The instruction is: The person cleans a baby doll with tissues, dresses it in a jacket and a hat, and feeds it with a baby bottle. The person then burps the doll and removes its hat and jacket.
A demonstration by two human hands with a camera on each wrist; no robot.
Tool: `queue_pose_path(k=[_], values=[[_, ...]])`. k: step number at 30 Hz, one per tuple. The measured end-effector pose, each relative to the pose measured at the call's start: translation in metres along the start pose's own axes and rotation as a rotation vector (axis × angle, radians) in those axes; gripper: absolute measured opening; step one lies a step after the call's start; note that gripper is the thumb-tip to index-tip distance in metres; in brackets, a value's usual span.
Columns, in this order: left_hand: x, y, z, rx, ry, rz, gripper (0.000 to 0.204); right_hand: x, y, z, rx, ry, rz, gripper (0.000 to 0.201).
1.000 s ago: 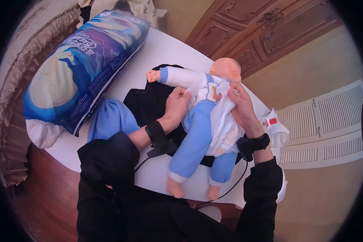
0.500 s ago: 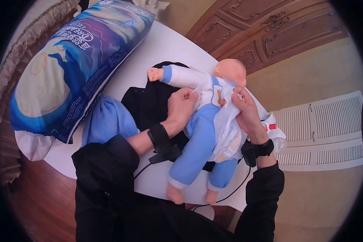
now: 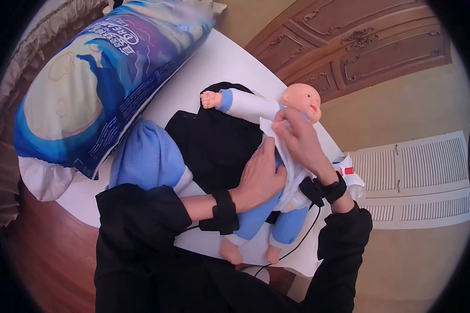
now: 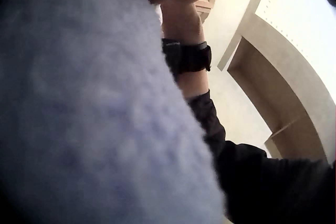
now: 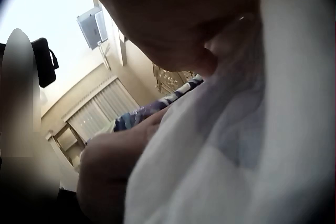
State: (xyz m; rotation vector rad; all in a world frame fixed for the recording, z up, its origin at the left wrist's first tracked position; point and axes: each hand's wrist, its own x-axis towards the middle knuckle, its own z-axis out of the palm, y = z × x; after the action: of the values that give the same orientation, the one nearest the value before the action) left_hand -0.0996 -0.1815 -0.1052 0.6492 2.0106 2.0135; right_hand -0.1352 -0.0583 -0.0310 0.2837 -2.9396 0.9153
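Observation:
A doll (image 3: 301, 102) in a white top and blue trousers lies on its back on black cloth (image 3: 214, 143). The right hand (image 3: 302, 140) pinches the edge of a white cloth (image 3: 267, 125) over the doll's chest; that cloth fills much of the right wrist view, with folds (image 5: 205, 145) close up. The left hand (image 3: 260, 175) lies across the doll's waist, fingers fairly straight, touching the clothing. Blue fabric (image 4: 100, 98) covers most of the left wrist view. The doll's far arm is hidden.
A large blue package (image 3: 115, 68) stands at the left of the white table (image 3: 235, 57). Beside it lies a blue fleece cloth (image 3: 146, 156). A white packet with a red mark (image 3: 348, 170) is at the right edge, and a cable (image 3: 305, 237) runs past the doll's feet.
The right hand has moved across the doll's chest to the left with the white cloth. The left hand has let go of the top and moved down to the waist.

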Motion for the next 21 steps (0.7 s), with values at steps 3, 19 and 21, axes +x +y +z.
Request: queue_pose_path(k=[3, 19, 21], values=[[-0.001, -0.004, 0.003, -0.145, 0.073, -0.096, 0.034, 0.005, 0.014, 0.008, -0.296, -0.075, -0.079, 0.012], [0.023, -0.031, -0.001, -0.452, 0.174, -0.535, 0.052, 0.006, 0.022, 0.01, -0.409, -0.15, -0.052, 0.014], [0.021, -0.034, 0.005, -0.391, 0.187, -0.502, 0.045, 0.006, 0.022, 0.009, -0.383, -0.125, -0.07, 0.014]])
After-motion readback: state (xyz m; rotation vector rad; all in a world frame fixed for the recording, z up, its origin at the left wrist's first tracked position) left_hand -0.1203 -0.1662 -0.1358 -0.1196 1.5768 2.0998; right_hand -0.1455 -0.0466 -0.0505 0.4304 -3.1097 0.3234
